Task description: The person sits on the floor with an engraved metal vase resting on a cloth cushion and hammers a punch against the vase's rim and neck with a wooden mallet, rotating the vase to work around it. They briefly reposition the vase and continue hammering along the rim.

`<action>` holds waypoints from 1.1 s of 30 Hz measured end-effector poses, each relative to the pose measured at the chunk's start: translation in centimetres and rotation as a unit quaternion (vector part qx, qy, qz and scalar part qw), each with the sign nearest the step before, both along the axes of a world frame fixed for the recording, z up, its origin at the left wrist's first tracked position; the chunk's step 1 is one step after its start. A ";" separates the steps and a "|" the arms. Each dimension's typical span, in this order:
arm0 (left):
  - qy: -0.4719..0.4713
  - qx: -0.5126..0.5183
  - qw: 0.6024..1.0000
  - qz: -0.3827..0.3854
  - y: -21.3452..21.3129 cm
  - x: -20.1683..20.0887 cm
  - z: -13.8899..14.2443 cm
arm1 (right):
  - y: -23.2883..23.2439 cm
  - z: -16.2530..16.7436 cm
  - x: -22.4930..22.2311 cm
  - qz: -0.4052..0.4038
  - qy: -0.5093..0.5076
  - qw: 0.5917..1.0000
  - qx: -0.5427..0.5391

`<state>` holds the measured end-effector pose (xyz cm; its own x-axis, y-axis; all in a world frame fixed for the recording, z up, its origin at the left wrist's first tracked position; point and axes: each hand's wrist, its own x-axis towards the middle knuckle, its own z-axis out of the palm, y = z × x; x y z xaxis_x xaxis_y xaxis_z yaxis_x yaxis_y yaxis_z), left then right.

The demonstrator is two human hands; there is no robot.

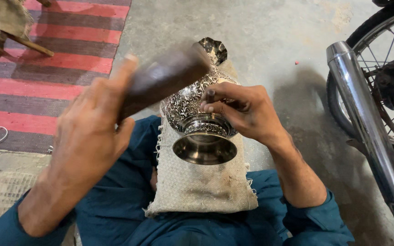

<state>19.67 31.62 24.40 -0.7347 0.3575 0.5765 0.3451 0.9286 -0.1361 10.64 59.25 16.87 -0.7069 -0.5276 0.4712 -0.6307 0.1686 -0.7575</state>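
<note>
Left hand (87, 132) grips a dark mallet (163, 79); right hand (240, 111) pinches a punch (210, 96) against the engraved metal vase (199, 120) lying on burlap (197, 182).

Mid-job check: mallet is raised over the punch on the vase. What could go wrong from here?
1. The left hand swings the dark mallet, blurred with motion, close above the right hand; a glancing blow could hit the fingers pinching the small punch.
2. The engraved metal vase lies on its side on a burlap cushion; it might roll under a strike, so the punch skids across the pattern.
</note>
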 end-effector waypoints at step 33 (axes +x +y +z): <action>-0.021 0.031 0.996 -0.075 0.7 -0.8 1.2 | 1.1 -1.4 0.2 -0.029 0.000 0.999 -0.033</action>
